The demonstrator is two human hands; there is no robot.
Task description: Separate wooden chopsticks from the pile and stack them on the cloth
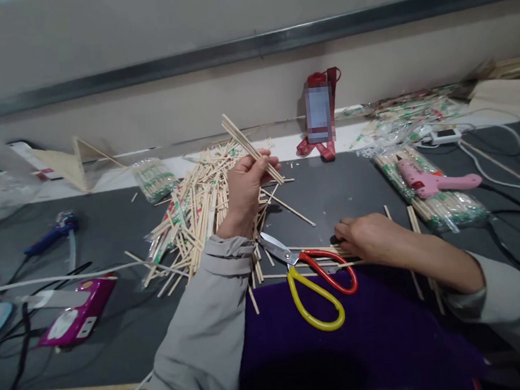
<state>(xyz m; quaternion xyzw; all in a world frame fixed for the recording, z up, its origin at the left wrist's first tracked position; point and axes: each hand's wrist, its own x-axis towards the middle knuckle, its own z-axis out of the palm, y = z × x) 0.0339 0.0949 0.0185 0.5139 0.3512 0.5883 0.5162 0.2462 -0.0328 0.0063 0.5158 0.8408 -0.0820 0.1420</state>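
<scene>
My left hand (pixel 245 190) is raised above a loose pile of wooden sticks (pixel 193 216) and is closed on a small bundle of sticks (pixel 249 147) that points up and to the left. My right hand (pixel 368 237) rests knuckles-up on the dark table, fingers curled down onto a few flat sticks (pixel 333 254); what it grips I cannot make out. Scissors with one red and one yellow handle (pixel 315 278) lie between my arms, blades pointing toward the pile.
A pink glue gun (pixel 427 181) lies on a wrapped stick pack (pixel 443 206) at the right, with cables (pixel 507 164) behind. A blue glue gun (pixel 54 232) and a magenta device (pixel 77 317) sit left. A red pouch (pixel 321 114) leans on the wall. Purple cloth (pixel 368 343) covers my lap.
</scene>
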